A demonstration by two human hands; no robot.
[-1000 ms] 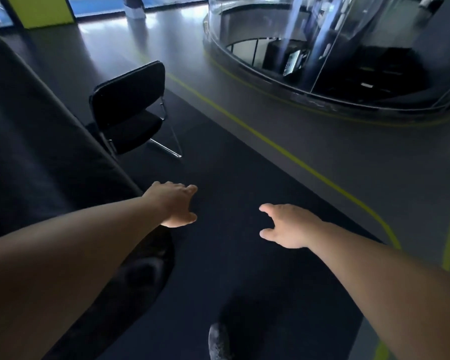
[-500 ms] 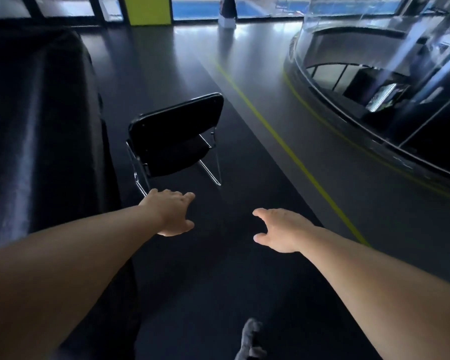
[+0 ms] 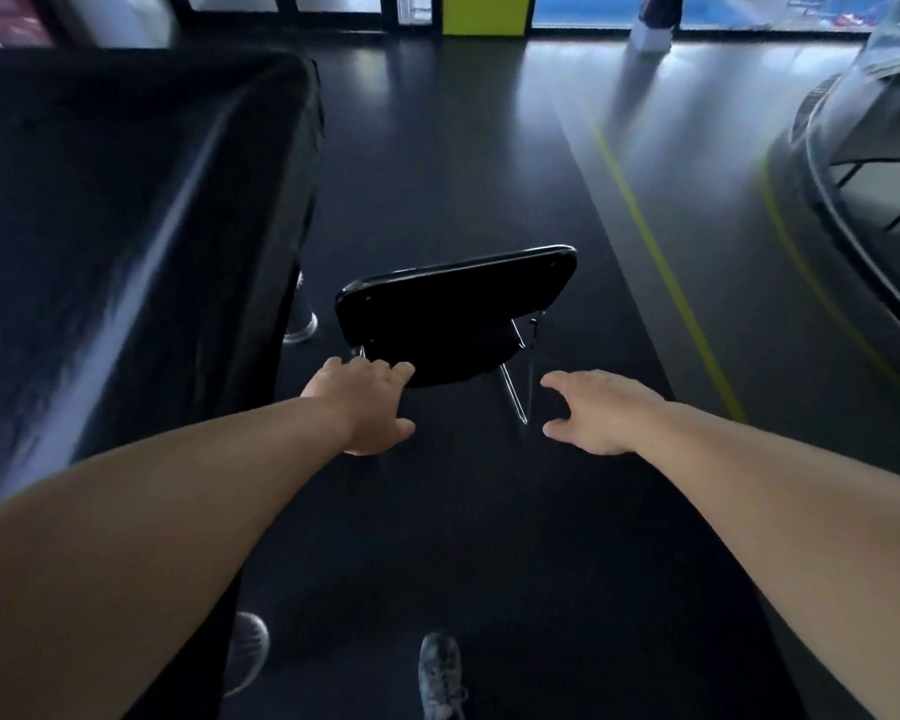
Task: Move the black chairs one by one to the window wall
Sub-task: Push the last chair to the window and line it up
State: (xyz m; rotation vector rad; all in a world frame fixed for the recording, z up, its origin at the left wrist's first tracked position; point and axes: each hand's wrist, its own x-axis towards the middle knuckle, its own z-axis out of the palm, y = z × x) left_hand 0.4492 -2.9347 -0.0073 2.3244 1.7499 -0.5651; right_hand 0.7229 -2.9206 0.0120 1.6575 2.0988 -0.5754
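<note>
Empty hands (image 3: 367, 405) before black chair (image 3: 455, 298)

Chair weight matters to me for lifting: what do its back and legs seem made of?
Back: probably hard black plastic, semi-gloss. Its top edge catches a thin highlight, and small fixing dots show. Legs: likely thin chromed steel rod, since they gleam silver.

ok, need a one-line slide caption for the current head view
Left hand and right hand, both open, reach toward the black chair standing beside a black-draped table.
</note>
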